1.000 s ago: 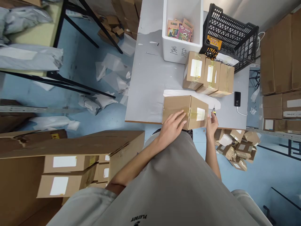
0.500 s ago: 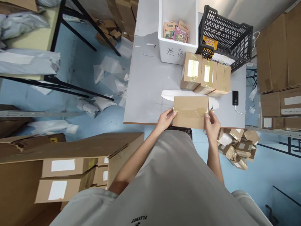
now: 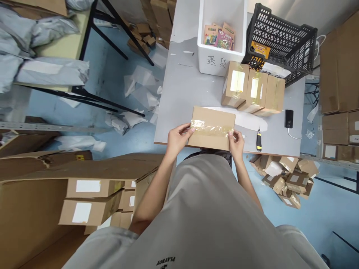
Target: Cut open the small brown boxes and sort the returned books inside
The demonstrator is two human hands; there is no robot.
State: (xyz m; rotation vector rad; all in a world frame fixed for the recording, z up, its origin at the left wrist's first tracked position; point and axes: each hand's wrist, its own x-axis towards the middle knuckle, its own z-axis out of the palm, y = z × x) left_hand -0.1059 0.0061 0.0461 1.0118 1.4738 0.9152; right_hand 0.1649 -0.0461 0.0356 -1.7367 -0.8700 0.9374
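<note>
A brown cardboard box (image 3: 211, 129) with clear tape across its face is held between my two hands at the table's front edge. My left hand (image 3: 179, 138) grips its left end, thumb on the face. On the right end, my right hand (image 3: 236, 144) is closed the same way. Behind the box, partly covered by it, lies a white sheet (image 3: 249, 121). A yellow-and-black utility knife (image 3: 258, 140) rests to the right of my right hand, blade pointing away from me.
Three taped boxes (image 3: 254, 89) stand before a white bin (image 3: 221, 61) of small booklets and a black crate (image 3: 294, 52). A phone (image 3: 288, 118) lies at the table's right. A large carton (image 3: 33, 209) with boxes inside stands at lower left; more boxes (image 3: 294, 179) are heaped on the floor.
My hands have carried the box to the left and tilted it slightly. The utility knife, mostly hidden before, now shows fully. The whole view has shifted a little.
</note>
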